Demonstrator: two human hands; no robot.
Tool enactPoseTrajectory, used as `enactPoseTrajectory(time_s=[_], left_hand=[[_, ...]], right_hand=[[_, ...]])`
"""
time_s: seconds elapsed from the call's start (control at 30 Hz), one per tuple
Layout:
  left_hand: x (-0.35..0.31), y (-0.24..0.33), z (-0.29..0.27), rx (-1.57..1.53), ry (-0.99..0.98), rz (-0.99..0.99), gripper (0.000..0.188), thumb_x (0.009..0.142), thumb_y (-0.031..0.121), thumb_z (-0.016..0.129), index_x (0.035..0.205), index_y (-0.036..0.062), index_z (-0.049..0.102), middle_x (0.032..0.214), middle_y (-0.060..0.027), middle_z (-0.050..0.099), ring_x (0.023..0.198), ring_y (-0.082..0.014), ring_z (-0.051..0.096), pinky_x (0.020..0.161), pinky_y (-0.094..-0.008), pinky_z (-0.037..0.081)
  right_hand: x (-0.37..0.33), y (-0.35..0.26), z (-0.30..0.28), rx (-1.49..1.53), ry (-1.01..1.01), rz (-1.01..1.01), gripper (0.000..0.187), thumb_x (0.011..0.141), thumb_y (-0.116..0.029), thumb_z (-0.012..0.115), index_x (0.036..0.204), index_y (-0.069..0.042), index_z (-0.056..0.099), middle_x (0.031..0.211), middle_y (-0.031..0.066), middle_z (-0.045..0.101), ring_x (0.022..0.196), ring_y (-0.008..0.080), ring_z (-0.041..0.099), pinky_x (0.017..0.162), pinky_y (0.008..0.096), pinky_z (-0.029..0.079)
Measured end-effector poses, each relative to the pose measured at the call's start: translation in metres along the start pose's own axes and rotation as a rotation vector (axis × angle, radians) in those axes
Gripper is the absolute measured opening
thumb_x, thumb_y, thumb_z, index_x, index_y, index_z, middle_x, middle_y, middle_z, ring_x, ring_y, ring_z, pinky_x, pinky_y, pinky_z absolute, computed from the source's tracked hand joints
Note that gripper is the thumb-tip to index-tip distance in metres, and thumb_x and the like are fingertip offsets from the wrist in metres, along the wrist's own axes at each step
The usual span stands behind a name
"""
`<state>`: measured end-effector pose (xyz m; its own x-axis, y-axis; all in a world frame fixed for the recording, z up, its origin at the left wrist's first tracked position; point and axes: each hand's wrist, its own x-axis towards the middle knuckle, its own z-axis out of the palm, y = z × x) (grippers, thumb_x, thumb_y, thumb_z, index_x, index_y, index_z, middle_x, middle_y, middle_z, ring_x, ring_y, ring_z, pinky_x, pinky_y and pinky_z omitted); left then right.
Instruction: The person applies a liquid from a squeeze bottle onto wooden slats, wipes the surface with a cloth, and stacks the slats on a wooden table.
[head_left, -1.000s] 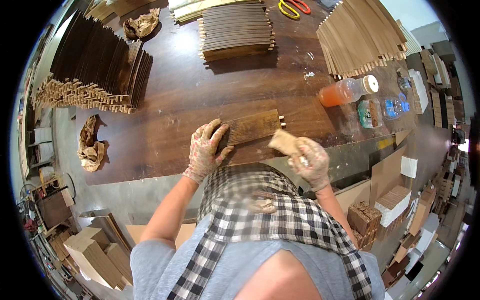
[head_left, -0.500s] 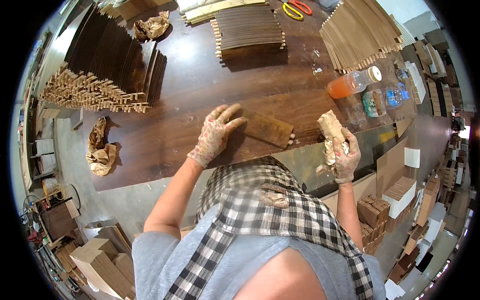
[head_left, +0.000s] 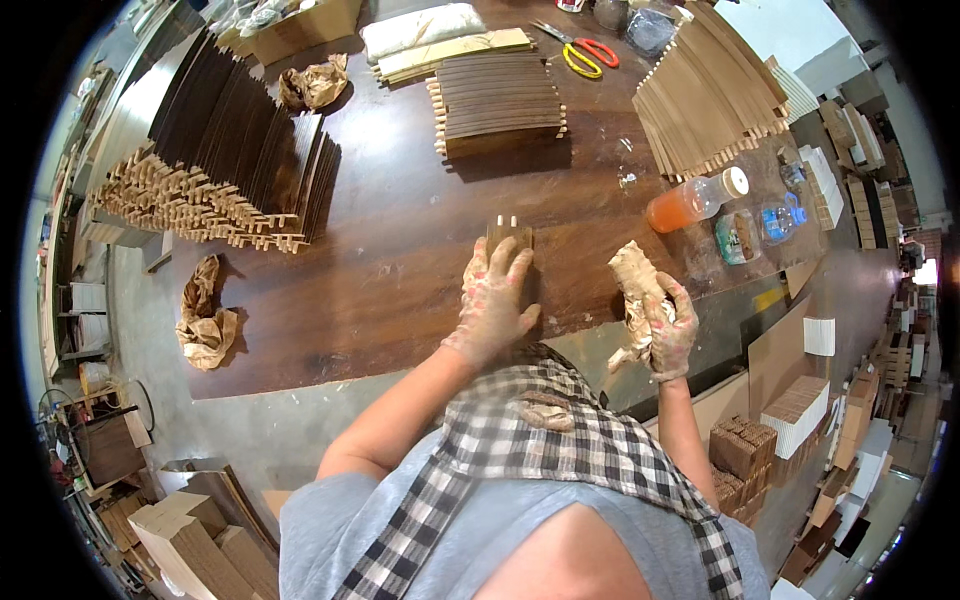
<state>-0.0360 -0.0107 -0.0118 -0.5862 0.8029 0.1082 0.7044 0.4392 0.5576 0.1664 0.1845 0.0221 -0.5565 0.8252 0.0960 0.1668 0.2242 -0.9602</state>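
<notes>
A dark brown wooden slat lies flat on the table with two pale dowel pegs sticking out of its far end. On top of it rests my gloved left hand, fingers spread and laid along the wood, covering most of the slat. Off to the right, just over the table's near edge, my gloved right hand is closed on a crumpled cream rag. The rag's upper part stands up past my fingers and a loose end hangs below. Both gloves are pale with reddish blotches.
Pegged slats stand stacked at far left, centre back and far right. Scissors lie behind. An orange drink bottle and a blue-capped bottle lie at right. Crumpled brown paper sits left, near the table edge.
The slat has turned so its pegs now point away from me instead of right. My left hand moved right onto it. My right hand shifted slightly left with the rag.
</notes>
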Motion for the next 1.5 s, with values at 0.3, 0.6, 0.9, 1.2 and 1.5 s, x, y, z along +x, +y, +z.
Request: enactPoseTrajectory(time_s=[0.3, 0.6, 0.9, 1.2, 1.5], left_hand=[[-0.015, -0.01, -0.01, -0.094, 0.135, 0.031, 0.076, 0.07, 0.021, 0.086, 0.134, 0.0049, 0.049, 0.135, -0.0219, 0.047, 0.126, -0.0445, 0.046, 0.105, -0.0564, 0.041], [-0.02, -0.004, -0.007, -0.076, 0.135, -0.123, 0.065, 0.07, 0.022, 0.084, 0.125, 0.0056, 0.053, 0.13, -0.0197, 0.051, 0.121, -0.0415, 0.049, 0.102, -0.0539, 0.041], [0.0, -0.022, -0.015, -0.253, 0.266, -0.192, 0.065, 0.07, 0.016, 0.083, 0.128, 0.0062, 0.055, 0.131, -0.0177, 0.052, 0.122, -0.0359, 0.051, 0.103, -0.0468, 0.046], [0.005, -0.033, -0.038, -2.344, 0.117, -0.751, 0.043, 0.103, 0.024, 0.05, 0.135, -0.0047, 0.058, 0.125, -0.0249, 0.068, 0.108, -0.0352, 0.071, 0.097, -0.0452, 0.06], [-0.012, -0.004, -0.038, -2.449, 0.015, -0.309, 0.031, 0.108, 0.023, 0.046, 0.124, 0.0026, 0.063, 0.116, -0.0127, 0.069, 0.115, -0.0252, 0.066, 0.104, -0.041, 0.054]], right_hand=[[0.064, -0.033, 0.098, -0.258, -0.355, -0.365, 0.039, 0.084, -0.026, 0.079, 0.116, -0.005, 0.07, 0.109, 0.0141, 0.072, 0.097, 0.0298, 0.071, 0.086, 0.0377, 0.057], [0.099, -0.007, 0.073, -0.391, -0.642, -0.411, 0.038, 0.084, -0.028, 0.078, 0.115, -0.007, 0.072, 0.109, 0.0139, 0.073, 0.098, 0.0312, 0.072, 0.086, 0.0396, 0.058], [0.091, -0.024, 0.078, -0.072, -0.482, -0.165, 0.04, 0.086, -0.02, 0.079, 0.12, 0.0, 0.069, 0.113, 0.0122, 0.073, 0.103, 0.0234, 0.071, 0.092, 0.0356, 0.056], [0.069, -0.06, 0.061, 0.134, -0.433, -0.134, 0.038, 0.088, -0.006, 0.077, 0.124, 0.001, 0.067, 0.116, 0.0075, 0.069, 0.108, 0.0144, 0.064, 0.097, 0.0297, 0.052], [0.04, -0.094, 0.112, -0.2, -0.732, -0.731, 0.038, 0.077, -0.025, 0.082, 0.107, -0.005, 0.072, 0.108, 0.0168, 0.073, 0.096, 0.0313, 0.073, 0.086, 0.0414, 0.059]])
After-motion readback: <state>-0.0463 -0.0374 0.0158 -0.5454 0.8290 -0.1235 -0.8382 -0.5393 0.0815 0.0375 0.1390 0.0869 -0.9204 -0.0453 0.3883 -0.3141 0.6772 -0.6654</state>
